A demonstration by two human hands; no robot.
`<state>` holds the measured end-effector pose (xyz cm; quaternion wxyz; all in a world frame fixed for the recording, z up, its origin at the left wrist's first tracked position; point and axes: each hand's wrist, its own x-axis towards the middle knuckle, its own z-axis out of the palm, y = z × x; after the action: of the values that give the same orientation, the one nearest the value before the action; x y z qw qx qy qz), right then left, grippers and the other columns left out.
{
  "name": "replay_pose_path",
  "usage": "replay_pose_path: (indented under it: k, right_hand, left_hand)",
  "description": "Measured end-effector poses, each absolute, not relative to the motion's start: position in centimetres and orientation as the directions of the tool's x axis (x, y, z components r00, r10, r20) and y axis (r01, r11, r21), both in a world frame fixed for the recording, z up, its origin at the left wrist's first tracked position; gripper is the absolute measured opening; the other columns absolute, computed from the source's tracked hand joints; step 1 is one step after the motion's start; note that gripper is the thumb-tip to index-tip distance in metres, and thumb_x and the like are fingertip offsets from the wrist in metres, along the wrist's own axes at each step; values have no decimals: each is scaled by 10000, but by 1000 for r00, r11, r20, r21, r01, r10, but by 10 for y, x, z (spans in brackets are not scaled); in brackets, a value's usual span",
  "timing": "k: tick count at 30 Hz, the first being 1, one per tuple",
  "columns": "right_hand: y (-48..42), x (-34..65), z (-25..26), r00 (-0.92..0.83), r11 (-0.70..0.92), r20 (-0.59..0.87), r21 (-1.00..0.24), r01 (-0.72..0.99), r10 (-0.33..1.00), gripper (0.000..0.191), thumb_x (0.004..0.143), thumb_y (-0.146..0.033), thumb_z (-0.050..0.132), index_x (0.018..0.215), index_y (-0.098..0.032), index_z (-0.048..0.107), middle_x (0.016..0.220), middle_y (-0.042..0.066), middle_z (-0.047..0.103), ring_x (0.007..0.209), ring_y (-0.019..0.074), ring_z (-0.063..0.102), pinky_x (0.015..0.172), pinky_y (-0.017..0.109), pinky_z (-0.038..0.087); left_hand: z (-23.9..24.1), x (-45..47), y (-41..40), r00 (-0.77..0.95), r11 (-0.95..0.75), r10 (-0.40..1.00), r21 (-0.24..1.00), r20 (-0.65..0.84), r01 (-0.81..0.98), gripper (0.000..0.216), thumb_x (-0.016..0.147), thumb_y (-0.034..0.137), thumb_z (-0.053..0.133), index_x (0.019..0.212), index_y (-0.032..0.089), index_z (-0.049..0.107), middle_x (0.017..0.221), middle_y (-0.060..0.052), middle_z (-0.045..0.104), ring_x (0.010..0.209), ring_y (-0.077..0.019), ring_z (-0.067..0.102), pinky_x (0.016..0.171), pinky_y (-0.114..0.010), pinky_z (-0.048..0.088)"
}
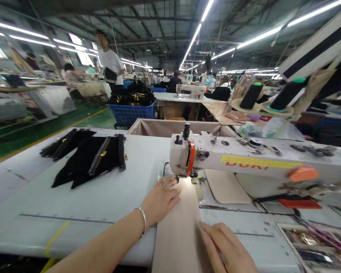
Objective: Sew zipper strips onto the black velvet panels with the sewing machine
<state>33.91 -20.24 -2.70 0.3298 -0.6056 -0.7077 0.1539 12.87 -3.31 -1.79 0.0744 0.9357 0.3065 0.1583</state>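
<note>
A strip of beige fabric [179,227] runs from the table's front edge up under the needle of a white sewing machine [244,161]. My left hand [160,199], with a thin bracelet at the wrist, lies flat on the strip's left edge just before the needle, fingers stretched forward. My right hand [227,248] rests on the strip's right edge nearer to me, fingers extended and together. Neither hand grips anything.
A pile of black pieces with gold zippers [88,157] lies on the white table [74,197] at the left. Thread cones [251,96] stand behind the machine. A blue crate [130,113] and a standing person [110,62] are further back. Small tools [315,237] lie at right.
</note>
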Motion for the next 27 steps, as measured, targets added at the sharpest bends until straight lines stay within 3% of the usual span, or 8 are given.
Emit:
replay_pose_path:
  k: [4, 7, 9, 12, 15, 21, 24, 27]
  right_hand:
    - [-136, 328, -14, -259, 369, 349, -298, 880, 901, 344, 984, -262, 468, 1306, -254, 588, 1325, 81, 579, 1220, 286, 532, 1050, 518, 443]
    - [-111, 323, -22, -316, 391, 328, -193, 900, 890, 384, 980, -241, 473, 1357, -271, 534, 1354, 65, 557, 1213, 275, 527, 1065, 526, 415]
    - [-107, 325, -30, -318, 390, 341, -168, 906, 885, 397, 983, -248, 458, 1374, -281, 513, 1370, 55, 543, 1214, 265, 523, 1069, 515, 406]
    - [-109, 330, -36, -315, 388, 357, -153, 909, 879, 398, 982, -268, 454, 1375, -291, 509, 1380, 45, 535, 1226, 265, 512, 1068, 507, 401]
    - [-110, 331, -35, -329, 400, 355, -147, 905, 875, 402, 977, -261, 450, 1372, -299, 511, 1374, 40, 542, 1218, 260, 520, 1060, 495, 406]
    - [-110, 329, -32, -321, 400, 385, -146, 905, 865, 401, 976, -245, 443, 1365, -298, 521, 1360, 45, 559, 1209, 255, 531, 1053, 485, 411]
    - [-111, 329, -33, -328, 405, 375, -147, 902, 867, 409, 975, -234, 446, 1374, -297, 513, 1366, 48, 554, 1210, 256, 528, 1060, 490, 402]
    - [-112, 328, -32, -325, 398, 357, -152, 905, 876, 421, 973, -224, 455, 1386, -292, 500, 1366, 51, 549, 1213, 260, 517, 1063, 492, 394]
  left_hand:
    - [14, 69, 4, 590, -607, 794, 258, 148, 752, 345, 981, 414, 453, 1257, 304, 629, 1275, 4, 647, 1199, -167, 578, 1068, -281, 423]
    - [41, -10, 41, 257, -287, 951, 182, 173, 940, 413, 990, 330, 337, 1246, 181, 626, 1186, -102, 681, 1134, -250, 615, 1026, -386, 443]
    - [50, -57, 60, 72, -90, 987, 123, 146, 988, 374, 919, 312, 435, 1133, 102, 660, 1008, -172, 710, 995, -329, 660, 905, -451, 488]
    - [52, -97, 82, -87, 84, 992, 43, 88, 996, 285, 784, 285, 590, 990, 107, 673, 861, -175, 705, 868, -358, 675, 765, -422, 498]
    - [51, -106, 100, -138, 138, 990, 2, 35, 990, 277, 720, 289, 687, 950, 138, 659, 895, -141, 704, 864, -303, 674, 744, -357, 484]
    - [51, -106, 109, -205, 205, 978, -9, -34, 979, 335, 876, 459, 624, 933, 129, 632, 861, -48, 673, 739, -161, 633, 717, -326, 507]
    - [70, -109, 103, -194, 195, 981, -5, 8, 981, 297, 793, 397, 690, 800, 104, 641, 738, -37, 659, 700, -174, 638, 664, -282, 474]
    - [107, -116, 85, -168, 169, 975, 1, 146, 986, 292, 811, 370, 585, 799, 85, 648, 688, -21, 638, 747, -213, 654, 677, -267, 433]
